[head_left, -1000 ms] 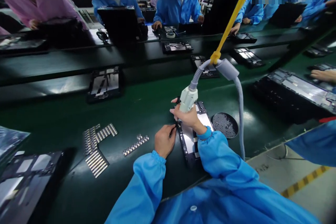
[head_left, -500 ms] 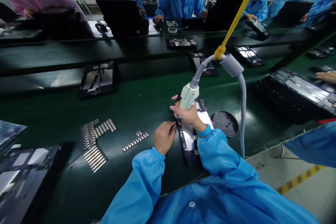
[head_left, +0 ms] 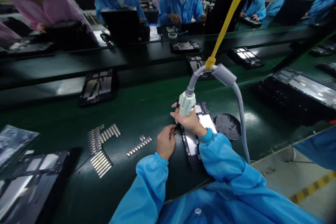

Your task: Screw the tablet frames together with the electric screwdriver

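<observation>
My right hand (head_left: 189, 121) is closed round a pale electric screwdriver (head_left: 186, 104) held upright over the left edge of a black device frame (head_left: 197, 131) lying on the green belt. A grey hose (head_left: 237, 94) runs from the tool's top, hung on a yellow strap (head_left: 228, 17). My left hand (head_left: 166, 142) rests beside the frame's left edge, fingers curled in a pinch against it; what they hold is too small to make out. Both arms wear blue sleeves.
A round black screw dish (head_left: 228, 126) sits right of the frame. Strips of small metal parts (head_left: 101, 143) and a shorter strip (head_left: 139, 146) lie to the left. More device frames (head_left: 97, 87) lie on the belt. Other people in blue and pink coats work across the line.
The view shifted slightly. Both hands stay at the frame's left edge with the screwdriver upright; no clear change in grip.
</observation>
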`<state>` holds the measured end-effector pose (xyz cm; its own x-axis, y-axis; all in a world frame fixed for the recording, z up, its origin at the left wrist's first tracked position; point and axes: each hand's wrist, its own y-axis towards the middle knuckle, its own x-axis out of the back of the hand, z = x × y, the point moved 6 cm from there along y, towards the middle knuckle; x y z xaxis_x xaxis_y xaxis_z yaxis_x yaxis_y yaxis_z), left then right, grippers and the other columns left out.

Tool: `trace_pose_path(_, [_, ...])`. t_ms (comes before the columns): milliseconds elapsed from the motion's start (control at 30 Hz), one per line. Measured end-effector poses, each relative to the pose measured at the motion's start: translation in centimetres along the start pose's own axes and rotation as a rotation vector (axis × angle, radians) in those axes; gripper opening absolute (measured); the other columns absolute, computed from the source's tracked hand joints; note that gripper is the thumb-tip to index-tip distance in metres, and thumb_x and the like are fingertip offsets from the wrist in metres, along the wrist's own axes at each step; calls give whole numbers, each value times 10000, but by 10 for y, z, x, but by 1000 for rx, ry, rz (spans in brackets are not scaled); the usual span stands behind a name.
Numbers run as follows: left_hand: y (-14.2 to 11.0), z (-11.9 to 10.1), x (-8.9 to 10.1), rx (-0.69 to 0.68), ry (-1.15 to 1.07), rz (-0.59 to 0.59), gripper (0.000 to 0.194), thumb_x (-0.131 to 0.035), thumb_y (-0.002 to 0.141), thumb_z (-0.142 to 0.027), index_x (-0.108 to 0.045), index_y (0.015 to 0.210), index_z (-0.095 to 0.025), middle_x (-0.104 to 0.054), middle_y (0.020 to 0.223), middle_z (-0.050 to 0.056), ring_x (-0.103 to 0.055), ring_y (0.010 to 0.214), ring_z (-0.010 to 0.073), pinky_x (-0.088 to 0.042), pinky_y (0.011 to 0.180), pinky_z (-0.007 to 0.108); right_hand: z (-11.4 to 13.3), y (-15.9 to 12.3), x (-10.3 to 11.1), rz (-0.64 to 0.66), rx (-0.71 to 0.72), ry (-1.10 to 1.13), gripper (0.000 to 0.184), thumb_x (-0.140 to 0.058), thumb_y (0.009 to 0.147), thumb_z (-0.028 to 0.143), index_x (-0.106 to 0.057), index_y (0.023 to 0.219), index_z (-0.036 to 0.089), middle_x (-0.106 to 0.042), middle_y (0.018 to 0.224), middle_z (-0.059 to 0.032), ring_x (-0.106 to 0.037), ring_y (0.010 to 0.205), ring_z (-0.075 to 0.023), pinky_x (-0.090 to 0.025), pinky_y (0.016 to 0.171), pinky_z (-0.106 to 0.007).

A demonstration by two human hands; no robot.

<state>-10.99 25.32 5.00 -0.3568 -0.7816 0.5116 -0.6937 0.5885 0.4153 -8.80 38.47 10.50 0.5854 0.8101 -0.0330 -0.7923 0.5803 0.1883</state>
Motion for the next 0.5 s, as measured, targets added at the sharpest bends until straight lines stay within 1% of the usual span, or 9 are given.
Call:
trace_pose_path(67, [0, -4, 2, -51, 5, 12, 314, -412, 810, -32, -639, 974, -174, -709, 892, 36, -670, 752, 120, -560, 734, 254, 1, -2, -1, 12, 2, 22, 236, -702, 694, 258, -592, 884, 173, -527, 548, 66, -508, 471, -98, -457, 530, -253])
trace_pose_path(133, [-1, -7, 4, -93, 22, 3, 351, -400, 783, -12, -647, 970, -177, -709, 978, 60, -676, 869, 145, -572, 786, 290, 1, -4, -1, 20, 8, 54, 298, -732, 674, 260, -597, 925, 172, -542, 575, 64, -531, 509, -100, -479, 570, -257])
trace_pose_path(200, [-6, -8, 5, -109, 37, -13, 350, -398, 802, -22, -655, 977, -182, -707, 1003, 76, -669, 950, 168, -573, 842, 332, -3, -5, 0, 20, 1, 108, 379, -755, 660, 258, -591, 991, 171, -579, 626, 50, -569, 559, -110, -505, 618, -272])
trace_pose_path(233, [-10, -8, 3, -107, 47, 1, 355, -392, 823, -35, -657, 1001, -190, -705, 1013, 84, -663, 977, 176, -570, 864, 351, -5, -4, 0, 16, 0, 142, 403, -762, 656, 260, -587, 1008, 170, -611, 673, 29, -602, 609, -125, -521, 653, -287])
trace_pose_path(267, [-16, -7, -2, -103, 71, 46, 356, -386, 853, -58, -657, 1032, -204, -700, 1031, 92, -655, 1003, 184, -563, 886, 371, -7, -3, 0, 14, 2, 174, 424, -767, 655, 262, -583, 1026, 170, -639, 730, 4, -633, 673, -145, -534, 690, -306])
trace_pose_path(300, [-23, -6, -9, -98, 108, 119, 347, -387, 885, -95, -655, 1063, -225, -692, 1057, 98, -644, 1028, 193, -553, 906, 391, -8, -3, -1, 15, 2, 202, 450, -774, 652, 265, -575, 1045, 171, -662, 794, -22, -657, 742, -168, -543, 727, -328])
trace_pose_path(367, [-44, -4, -27, -102, 215, 303, 278, -433, 931, -205, -641, 1108, -261, -660, 1139, 103, -616, 1070, 211, -528, 932, 431, -9, -1, -2, 31, -18, 238, 518, -784, 647, 282, -550, 1097, 174, -686, 893, -60, -680, 799, -201, -553, 746, -363])
trace_pose_path(433, [-65, -1, -38, -97, 293, 399, 243, -516, 924, -336, -618, 1135, -271, -619, 1207, 95, -594, 1079, 220, -526, 909, 442, -8, -2, -4, 54, -66, 237, 568, -779, 662, 314, -523, 1149, 171, -695, 884, -65, -684, 708, -196, -557, 688, -364])
trace_pose_path(500, [-80, 4, -42, -75, 345, 417, 292, -551, 908, -399, -596, 1161, -260, -597, 1234, 91, -582, 1076, 213, -528, 880, 433, -2, -4, -4, 50, -80, 207, 570, -759, 695, 350, -517, 1176, 163, -672, 749, -19, -633, 547, -158, -533, 583, -326])
